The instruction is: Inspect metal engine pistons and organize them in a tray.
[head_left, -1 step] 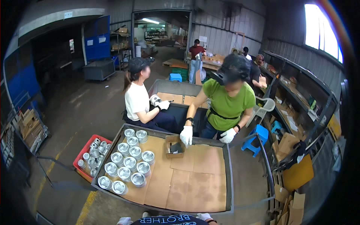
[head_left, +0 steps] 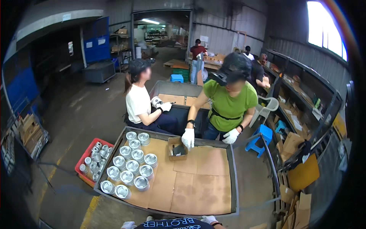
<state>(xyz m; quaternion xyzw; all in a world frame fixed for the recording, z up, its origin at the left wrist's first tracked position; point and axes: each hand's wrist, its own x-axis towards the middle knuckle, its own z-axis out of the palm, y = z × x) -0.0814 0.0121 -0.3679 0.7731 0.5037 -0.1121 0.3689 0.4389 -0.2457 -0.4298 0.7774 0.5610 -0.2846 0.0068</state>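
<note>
My left hand [head_left: 129, 225], in a white glove, shows only in part at the bottom edge. My right hand [head_left: 209, 219], gloved the same and with a dark band at its wrist, is also low in the picture; the fingers of both are mostly hidden. Both are nearest the front edge of a large dark metal bin [head_left: 162, 213] lined with cardboard. On its left side stand several silver cylindrical metal castings [head_left: 132, 166] in rows. A small open cardboard box [head_left: 178, 157] with dark items inside sits at the bin's far side.
Across the bin, a co-worker in green [head_left: 230, 103] rests gloved hands near its far rim. A seated co-worker in white [head_left: 138, 101] holds a metal part. A red crate [head_left: 81, 170] of castings stands left; a blue stool [head_left: 259, 139] and shelving [head_left: 305, 91] are right.
The co-worker in green has lifted and turned their head a little. The whole view has shifted slightly. My hands stay at the bottom edge.
</note>
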